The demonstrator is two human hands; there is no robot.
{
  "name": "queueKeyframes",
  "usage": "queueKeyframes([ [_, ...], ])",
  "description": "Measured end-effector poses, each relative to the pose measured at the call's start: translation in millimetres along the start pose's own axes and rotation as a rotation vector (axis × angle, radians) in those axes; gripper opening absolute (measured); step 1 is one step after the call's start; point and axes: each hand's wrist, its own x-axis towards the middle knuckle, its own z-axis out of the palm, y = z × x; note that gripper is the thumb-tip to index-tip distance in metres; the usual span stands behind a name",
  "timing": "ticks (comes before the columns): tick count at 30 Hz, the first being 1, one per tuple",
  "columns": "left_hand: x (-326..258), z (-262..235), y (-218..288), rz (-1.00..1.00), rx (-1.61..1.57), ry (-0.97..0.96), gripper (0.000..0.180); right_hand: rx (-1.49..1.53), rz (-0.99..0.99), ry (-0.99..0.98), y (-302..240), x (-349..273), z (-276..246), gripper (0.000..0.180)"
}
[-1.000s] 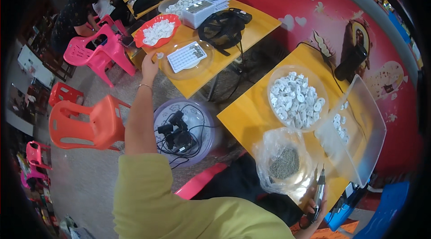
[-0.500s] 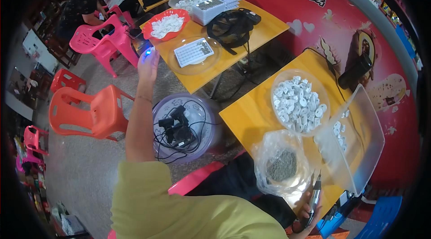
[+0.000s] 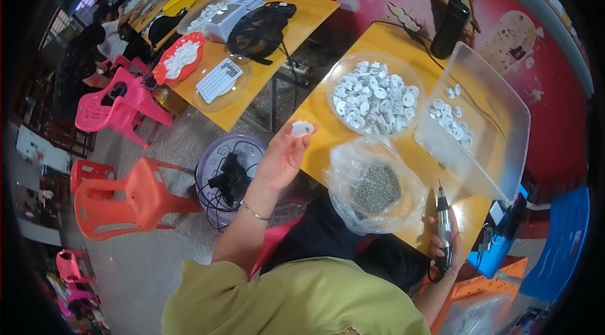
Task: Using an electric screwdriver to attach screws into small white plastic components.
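Between the thumb and fingers of my left hand (image 3: 281, 160) is a small white plastic part (image 3: 302, 128) with a dark spot on it, held up by the table's left edge. My right hand (image 3: 455, 240) grips a slim electric screwdriver (image 3: 444, 225), its bit pointing up and away. In front of me a clear plastic bag (image 3: 340, 174) lies open with a heap of small grey screws (image 3: 377, 189) in it. Beyond the bag, a round clear tray (image 3: 333, 77) is heaped with white plastic parts (image 3: 376, 99). Right of it, a clear bin (image 3: 498, 146) lies on its side, several white parts (image 3: 450, 122) by it.
A purple basin (image 3: 203, 168) with black adapters and cables stands on the floor, left of my table. On another table are a red bowl (image 3: 165, 64) of white parts and a white grid tray (image 3: 218, 81). Orange (image 3: 142, 199) and pink chairs (image 3: 120, 114) stand left. Two people sit farther back.
My left hand has come from beside the other table back toward my own, and a white part now shows in its fingers. My view has turned right. The screwdriver stays in my right hand.
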Motion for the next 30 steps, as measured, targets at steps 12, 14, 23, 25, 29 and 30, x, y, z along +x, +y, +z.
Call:
queueKeyframes([
  [12,7,32,-36,-0.003,0.523,0.047,0.028,0.026,0.02,0.011,-3,-5,0,0.067],
  [14,7,33,-40,0.095,0.639,0.093,0.028,0.026,0.025,0.017,-3,-5,-1,0.066],
  [23,20,34,-50,0.206,0.894,0.141,0.029,-0.016,0.031,0.046,-5,-1,4,0.064],
  [25,21,34,-52,0.182,0.852,0.161,0.028,-0.031,0.035,0.052,-5,-3,2,0.065],
  [29,22,23,-50,0.174,0.825,0.131,0.029,-0.043,0.027,0.029,-4,-3,-1,0.066],
  [30,22,22,-48,0.173,0.826,0.13,0.029,-0.046,0.025,0.024,-4,-3,-1,0.067],
])
